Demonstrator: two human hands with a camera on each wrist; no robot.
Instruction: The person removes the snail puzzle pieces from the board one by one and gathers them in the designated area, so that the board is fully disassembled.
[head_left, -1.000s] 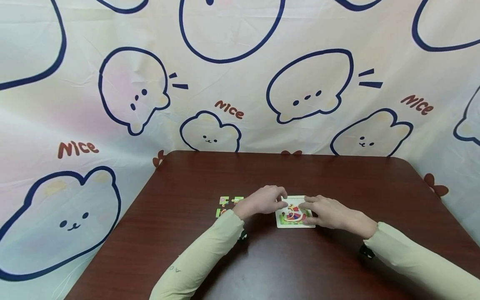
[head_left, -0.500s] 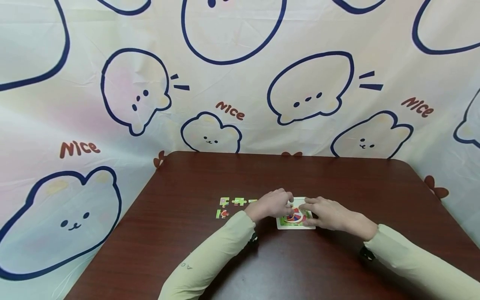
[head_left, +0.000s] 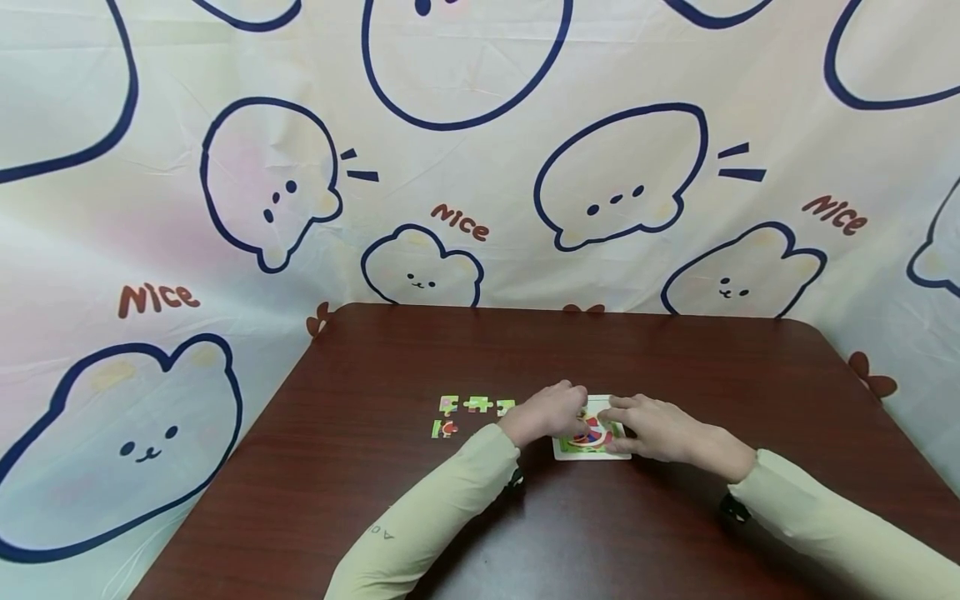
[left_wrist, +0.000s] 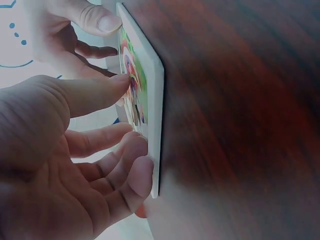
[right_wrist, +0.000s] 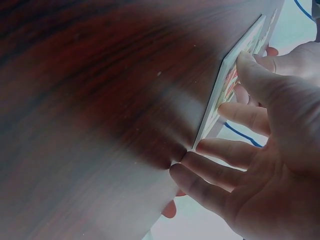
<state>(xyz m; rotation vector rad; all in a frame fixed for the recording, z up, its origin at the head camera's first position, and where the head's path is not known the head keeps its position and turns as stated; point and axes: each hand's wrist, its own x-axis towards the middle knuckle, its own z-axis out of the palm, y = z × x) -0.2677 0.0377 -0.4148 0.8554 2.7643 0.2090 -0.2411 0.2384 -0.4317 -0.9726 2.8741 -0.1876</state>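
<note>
A white tray (head_left: 592, 457) is laid flat on the brown counter (head_left: 375, 350). A bright picture (head_left: 596, 435) can be seen in it, with red, blue, white and green parts.

The tray is touched by both hands. Its left side is partly covered by the left hand (head_left: 546, 411). The left thumb (left_wrist: 95, 92) is held out straight, with its tip put down on the picture. The other left fingers are bent a little and kept loose at the tray's left edge, with a gap left between them and the thumb. Nothing is seen to be gripped by them; whether a piece is hidden under the tips cannot be told.

The right hand (head_left: 660, 427) is rested on the tray's right side. Its fingers are spread wide and almost straight, and nothing is gripped.

Four small green pieces (head_left: 477, 404) are laid to the left of the tray. Three are lined up in a row, and one is placed below the first. The row's last piece is found just beside the left hand.

Behind the counter, a pale cloth (head_left: 502, 179) is hung, printed with blue bears (head_left: 423, 267).
</note>
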